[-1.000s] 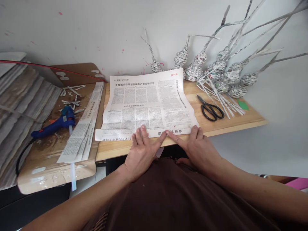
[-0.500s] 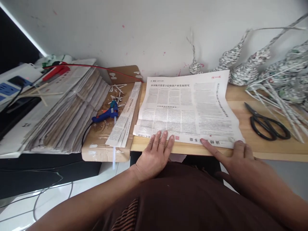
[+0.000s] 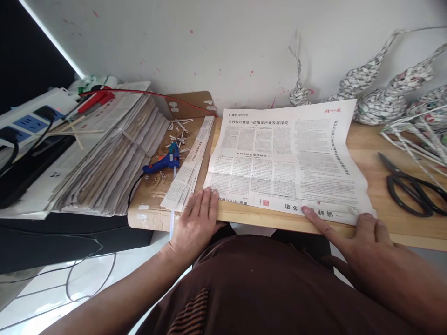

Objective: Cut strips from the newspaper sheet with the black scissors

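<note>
A sheet of newspaper lies on the wooden table, its near edge folded over in a narrow strip. My left hand rests flat at the sheet's near left corner, fingers stretched out and thumb below the table edge. At the near right corner my right hand has its index finger extended onto the folded edge, with the other fingers bent over the corner. Neither hand grips anything that I can see. Left of the sheet lie several folded newspaper strips, close to my left fingertips.
A blue glue gun lies on cardboard among paper scraps. Further left is a tall newspaper stack with a power strip. Black scissors lie right. Woven paper gourds stand by the wall.
My left hand has slid left along the folded edge to the corner. My right hand stays at the right corner. The view has shifted, moving the right-hand things further right.
</note>
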### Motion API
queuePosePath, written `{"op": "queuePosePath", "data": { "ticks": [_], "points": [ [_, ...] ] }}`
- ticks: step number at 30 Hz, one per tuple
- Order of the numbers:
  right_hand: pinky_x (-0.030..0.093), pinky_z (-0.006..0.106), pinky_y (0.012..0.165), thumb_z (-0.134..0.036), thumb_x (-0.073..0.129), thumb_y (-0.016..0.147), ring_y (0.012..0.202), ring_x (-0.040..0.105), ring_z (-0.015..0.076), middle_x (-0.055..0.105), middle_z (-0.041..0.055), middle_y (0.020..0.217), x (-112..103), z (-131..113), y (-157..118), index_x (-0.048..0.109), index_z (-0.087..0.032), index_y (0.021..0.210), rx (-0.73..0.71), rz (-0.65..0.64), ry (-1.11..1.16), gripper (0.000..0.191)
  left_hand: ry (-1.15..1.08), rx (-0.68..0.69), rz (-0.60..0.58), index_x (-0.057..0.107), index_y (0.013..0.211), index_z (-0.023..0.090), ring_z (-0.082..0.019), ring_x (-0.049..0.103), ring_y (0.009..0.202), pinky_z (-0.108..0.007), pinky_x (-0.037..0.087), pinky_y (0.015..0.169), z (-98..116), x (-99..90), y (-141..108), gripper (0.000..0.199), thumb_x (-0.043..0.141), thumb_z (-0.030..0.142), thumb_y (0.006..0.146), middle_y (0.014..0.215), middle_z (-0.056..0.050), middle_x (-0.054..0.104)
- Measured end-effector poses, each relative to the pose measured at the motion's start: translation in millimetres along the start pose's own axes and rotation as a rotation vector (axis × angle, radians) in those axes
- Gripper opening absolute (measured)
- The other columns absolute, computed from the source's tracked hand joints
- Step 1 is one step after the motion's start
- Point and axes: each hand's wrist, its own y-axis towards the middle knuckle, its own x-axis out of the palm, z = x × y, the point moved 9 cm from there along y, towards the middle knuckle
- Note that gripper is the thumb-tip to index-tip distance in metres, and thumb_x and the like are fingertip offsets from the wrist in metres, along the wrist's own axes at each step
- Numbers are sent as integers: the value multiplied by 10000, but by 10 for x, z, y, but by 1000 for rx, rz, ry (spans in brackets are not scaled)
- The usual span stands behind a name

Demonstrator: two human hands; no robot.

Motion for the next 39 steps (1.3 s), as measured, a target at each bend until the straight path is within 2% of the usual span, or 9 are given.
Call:
{"op": "queuePosePath", "data": {
  "ticks": [6,12,16,20,23,29,33,37,39],
  "points": [
    [189,295,434,-233,411,851,564,490,310,492,150,697,60,30,-19,264,-342,1577,16,-40,-48,749,-7,-41,59,536,1377,-23,-368,609,1256,-556,424,1119,-45,-83,18,606,497,442,990,1371,-264,602],
    [288,286,450,-365,633,840,693,602,377,641,211,869,182,12,-61,234,-357,1588,13,-144,-224,848,-184,-102,9,456,1453,-7,-420,347,1452,-607,237,1212,35,-62,62,798,570,570,914,1517,-247,458],
    [339,268,463,-398,685,841,753,638,414,679,243,952,190,-6,-68,169,-372,1603,15,-157,-278,920,-259,142,72,353,1522,16,-364,303,1485,-478,256,1233,444,-99,200,782,581,479,936,1586,-211,361],
    [349,276,453,-306,617,882,732,646,426,689,256,924,180,-17,-75,135,-368,1606,5,-126,-306,872,-240,439,131,304,1543,24,-345,327,1476,-457,277,1221,956,-236,418,609,467,222,991,1592,-189,355],
    [363,277,450,-180,570,877,738,655,414,693,263,947,184,-11,-85,99,-369,1609,6,-118,-333,891,-257,498,152,298,1546,26,-339,346,1468,-458,299,1208,1118,-303,518,578,404,179,998,1588,-185,360],
    [418,294,444,-161,597,860,794,664,415,673,288,1034,187,7,-85,99,-372,1612,37,-136,-238,926,-237,309,130,156,1573,-7,-341,415,1432,-445,368,1175,661,-126,302,762,509,329,987,1557,-218,399],
    [479,350,468,-138,657,812,831,667,447,666,302,1056,167,27,-112,177,-348,1610,35,-134,-192,955,-265,188,102,70,1601,80,-324,461,1407,-453,429,1134,271,-26,128,828,554,303,967,1547,-198,433],
    [545,418,492,-360,729,813,878,673,432,644,295,1165,119,144,-167,369,-281,1562,94,-167,-24,835,-329,93,38,109,1612,225,-368,389,1444,-529,401,1145,189,-16,111,837,601,266,936,1598,-169,361],
    [600,484,624,-420,743,813,983,667,425,636,281,1241,80,172,-151,462,-185,1508,133,-180,52,786,-333,62,5,165,1602,318,-417,345,1454,-585,380,1139,238,-30,134,830,635,272,919,1633,-165,286]
  ]
}}
